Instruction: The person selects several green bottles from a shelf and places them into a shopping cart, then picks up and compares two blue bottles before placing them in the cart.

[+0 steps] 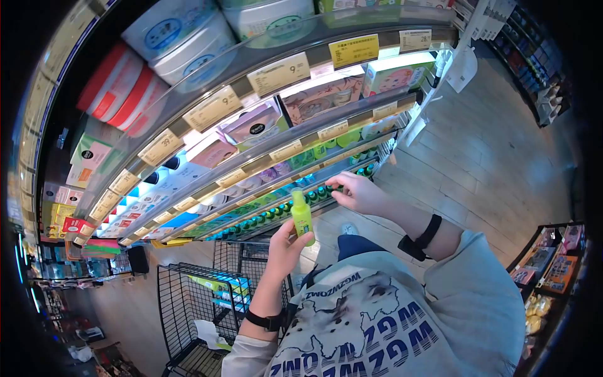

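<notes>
My left hand is wrapped round a small lime-green bottle with a clear-looking cap, held upright in front of the shelves. To its right, my right hand hovers near the lower shelf edge with its fingers curled. Whether anything sits between those fingertips is too small to tell. Behind the hands, a row of green-capped bottles lines the bottom shelf. Each wrist wears a black band.
Tall shelving with price tags curves across the front, stacked with tubs and boxes. A black wire shopping cart stands at the lower left, holding a green-and-blue package. Wooden floor stretches right towards a display rack.
</notes>
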Motion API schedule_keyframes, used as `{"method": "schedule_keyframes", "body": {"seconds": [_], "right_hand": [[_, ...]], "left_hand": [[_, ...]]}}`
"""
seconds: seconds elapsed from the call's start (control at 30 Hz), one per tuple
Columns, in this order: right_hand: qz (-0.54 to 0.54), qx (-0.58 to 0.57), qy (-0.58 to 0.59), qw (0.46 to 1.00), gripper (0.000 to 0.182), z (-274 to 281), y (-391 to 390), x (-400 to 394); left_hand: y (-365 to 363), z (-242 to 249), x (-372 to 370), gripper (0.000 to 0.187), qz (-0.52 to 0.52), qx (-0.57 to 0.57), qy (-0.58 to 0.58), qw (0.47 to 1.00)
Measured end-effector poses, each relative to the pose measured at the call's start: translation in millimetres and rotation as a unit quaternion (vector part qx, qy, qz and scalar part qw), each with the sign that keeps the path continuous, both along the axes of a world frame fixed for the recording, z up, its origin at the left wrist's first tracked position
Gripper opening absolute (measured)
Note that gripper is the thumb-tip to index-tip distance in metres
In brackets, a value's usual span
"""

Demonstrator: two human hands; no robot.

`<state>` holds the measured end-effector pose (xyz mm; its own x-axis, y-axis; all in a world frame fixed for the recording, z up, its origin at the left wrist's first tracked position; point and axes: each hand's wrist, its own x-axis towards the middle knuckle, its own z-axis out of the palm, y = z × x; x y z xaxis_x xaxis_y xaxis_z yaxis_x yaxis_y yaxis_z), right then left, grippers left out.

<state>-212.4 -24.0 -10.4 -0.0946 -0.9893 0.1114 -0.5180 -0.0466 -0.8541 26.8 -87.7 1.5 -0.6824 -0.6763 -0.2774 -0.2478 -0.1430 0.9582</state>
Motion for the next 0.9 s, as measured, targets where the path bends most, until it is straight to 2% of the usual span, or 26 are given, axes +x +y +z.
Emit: {"method": "schedule_keyframes", "body": {"seconds": [0.07,0.13,0.17,0.23,0.3,0.43,0.5,0.53,0.57,0.63,0.67,0.77,0.9], "right_hand": [[0.052,0.034,-0.099,0.993,0.036,6,2,-6],[0.057,0.024,-0.125,0.990,0.037,8,1,-8],[0.060,0.014,-0.147,0.987,0.039,10,0,-11],[0.059,0.016,-0.152,0.986,0.039,12,-1,-20],[0.016,-0.030,-0.182,0.983,0.035,-5,-1,-28],[0.020,-0.028,-0.137,0.990,0.030,-5,1,-56],[-0.034,-0.053,-0.080,0.995,0.028,-1,0,-65],[-0.047,-0.088,-0.040,0.994,0.028,-1,-1,-69],[-0.043,-0.087,-0.041,0.994,0.028,-3,-4,-72],[-0.055,-0.151,0.012,0.987,0.028,-6,-11,-79],[-0.055,-0.143,0.011,0.988,0.029,-7,-13,-81],[-0.047,-0.181,0.039,0.982,0.029,-19,-23,-84],[-0.047,-0.158,0.001,0.986,0.032,-24,-28,-82]], "left_hand": [[-1,-14,-18,0.037,0.009,-0.004,-0.002,1.000],[-5,-26,-38,0.040,-0.032,-0.080,0.007,0.996],[-7,-30,-47,0.040,-0.029,-0.081,0.006,0.996],[-9,-34,-66,0.042,-0.061,-0.183,-0.076,0.978],[-12,-59,-84,0.043,-0.045,-0.174,-0.053,0.982],[-14,-63,-127,0.046,-0.024,-0.214,-0.067,0.974],[-14,-70,-144,0.055,0.062,-0.328,-0.020,0.942],[-13,-74,-149,0.063,0.080,-0.272,-0.065,0.957],[-12,-77,-153,0.063,0.085,-0.271,-0.067,0.957],[-13,-78,-162,0.064,0.097,-0.097,-0.057,0.989],[-15,-88,-164,0.066,0.081,-0.064,-0.033,0.994],[-15,-89,-172,0.069,0.087,-0.008,0.026,0.996],[-18,-72,-180,0.074,0.070,0.061,0.036,0.995]]}}
